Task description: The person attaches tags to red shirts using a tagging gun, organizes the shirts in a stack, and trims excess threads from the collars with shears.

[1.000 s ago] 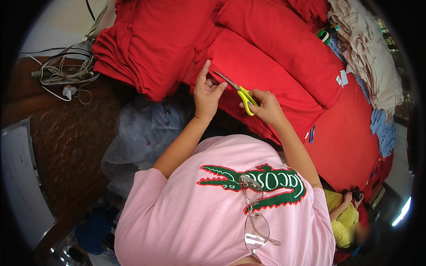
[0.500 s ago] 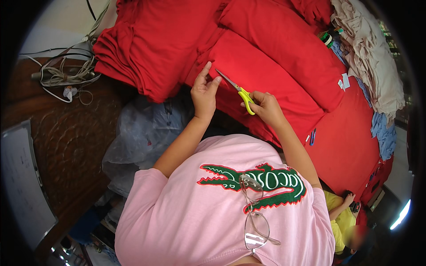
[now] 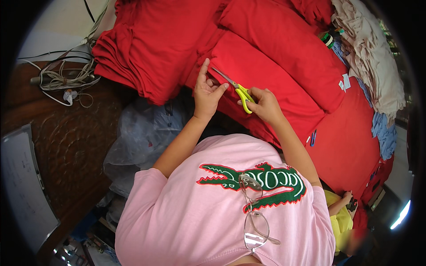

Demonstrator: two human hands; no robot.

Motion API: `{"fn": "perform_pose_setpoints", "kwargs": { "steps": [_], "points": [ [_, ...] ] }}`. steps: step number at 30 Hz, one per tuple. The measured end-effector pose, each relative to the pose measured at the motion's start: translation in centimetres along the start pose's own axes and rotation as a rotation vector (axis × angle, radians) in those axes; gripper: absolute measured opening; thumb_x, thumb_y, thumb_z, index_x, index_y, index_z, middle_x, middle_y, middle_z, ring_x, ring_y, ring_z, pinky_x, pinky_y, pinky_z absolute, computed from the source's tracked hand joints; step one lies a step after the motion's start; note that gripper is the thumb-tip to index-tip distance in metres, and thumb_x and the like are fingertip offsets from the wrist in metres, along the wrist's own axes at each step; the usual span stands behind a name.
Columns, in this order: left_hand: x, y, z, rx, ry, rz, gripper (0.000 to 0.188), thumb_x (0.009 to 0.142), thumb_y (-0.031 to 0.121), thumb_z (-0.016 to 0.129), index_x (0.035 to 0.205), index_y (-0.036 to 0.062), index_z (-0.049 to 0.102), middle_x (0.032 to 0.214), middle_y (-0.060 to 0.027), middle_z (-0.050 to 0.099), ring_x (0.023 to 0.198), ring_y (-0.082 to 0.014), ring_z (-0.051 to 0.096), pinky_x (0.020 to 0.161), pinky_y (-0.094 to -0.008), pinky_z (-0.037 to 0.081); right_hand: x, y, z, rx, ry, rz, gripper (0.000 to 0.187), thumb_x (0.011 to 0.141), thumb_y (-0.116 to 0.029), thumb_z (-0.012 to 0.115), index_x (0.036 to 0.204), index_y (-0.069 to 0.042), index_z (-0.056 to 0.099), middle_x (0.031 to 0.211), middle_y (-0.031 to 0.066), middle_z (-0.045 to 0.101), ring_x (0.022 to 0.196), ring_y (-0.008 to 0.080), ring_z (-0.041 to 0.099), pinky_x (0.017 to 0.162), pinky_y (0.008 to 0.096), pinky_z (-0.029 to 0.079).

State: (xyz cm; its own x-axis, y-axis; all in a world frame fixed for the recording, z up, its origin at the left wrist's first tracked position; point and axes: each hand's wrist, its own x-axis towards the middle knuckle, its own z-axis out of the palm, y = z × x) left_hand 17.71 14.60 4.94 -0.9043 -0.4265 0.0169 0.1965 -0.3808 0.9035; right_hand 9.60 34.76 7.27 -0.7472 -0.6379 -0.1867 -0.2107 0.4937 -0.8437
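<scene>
In my right hand (image 3: 266, 104) is a pair of yellow-handled scissors (image 3: 243, 98). Their metal blades point up and left over red folded fabric (image 3: 257, 73). The blades look nearly together. My left hand (image 3: 206, 94) is just left of the blade tips, with its index finger stretched up, its thumb apart and the other fingers partly bent. I see nothing held in it. The red folds lie right behind and beside both hands.
More red cloth (image 3: 155, 44) is stacked at the left back, beige cloth (image 3: 370, 57) at the right. Blue pens (image 3: 313, 138) lie on the red cloth. Clear plastic (image 3: 133, 142) hangs below, and cables (image 3: 64, 80) lie at left. Another person's hand (image 3: 347, 197) shows at lower right.
My left thumb has spread outward, toward the scissors, and that hand has turned a little. The scissors have shifted slightly left and up. The other person's arm has moved a little.
</scene>
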Motion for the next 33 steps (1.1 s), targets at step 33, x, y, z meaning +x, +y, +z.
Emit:
{"fn": "perform_pose_setpoints", "kwargs": {
  "steps": [33],
  "points": [
    [0.8,-0.1,0.0,0.0,0.029,-0.024,0.086,0.089,-0.019,0.067,0.163,0.0022,0.028,0.14,-0.0128,0.057,0.12,-0.017,0.063,0.103,-0.0303,0.056,-0.6,0.8,0.8,0.106,-0.056,0.103,0.023,0.089,-0.02,0.081,0.098,0.001,0.074,0.061,0.0014,0.047,0.055,0.0099,0.043,0.054,0.0322,0.037]
  ]
}}
